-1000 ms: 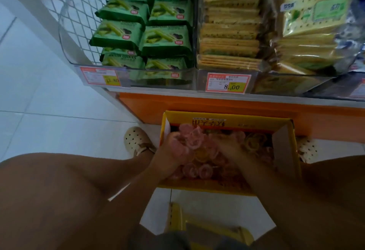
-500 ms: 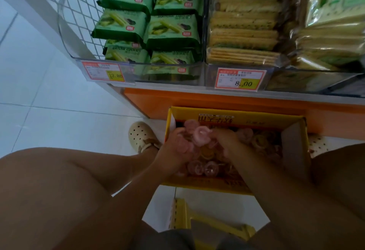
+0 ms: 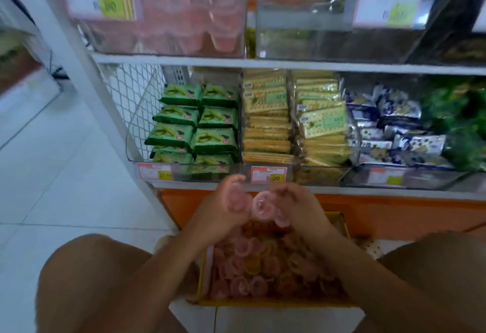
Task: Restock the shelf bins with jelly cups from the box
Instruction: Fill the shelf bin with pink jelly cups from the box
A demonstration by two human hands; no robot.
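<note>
**Both hands lifted from the box with pink jelly cups**

White floor tiles (image 3: 52,174) and a shop shelf rack (image 3: 263,63) frame the scene, with the person crouched before the lowest shelf.

The jelly cups in hand (image 3: 261,206) are pink and sit where the two hands meet, in front of the orange base panel (image 3: 381,214). The left hand (image 3: 223,214) has its fingers curled around one or two pink cups, the fingertips reaching up to the lip of the lower bins. The right hand (image 3: 299,209) has its fingers closed over more pink cups, one round cup face showing just beside its thumb. How many cups each hand holds cannot be told through the blur.

Directly below the fingers, the yellow box (image 3: 276,302) rests on the floor between the person's knees, filled with loose pink and orange jelly cups (image 3: 263,261).

Just beyond the fingertips stand clear bins: green snack packets (image 3: 194,132) on the left-hand side, yellow cracker packs (image 3: 265,119) straight ahead, blue and white packets (image 3: 394,127) further to the right-hand side. Price tags (image 3: 268,174) hang on the bin fronts, one partly hidden behind the fingers. Well above the hands, a clear bin of pink goods (image 3: 184,17) sits beside another clear bin (image 3: 315,30) whose contents are too blurred to tell.
</note>
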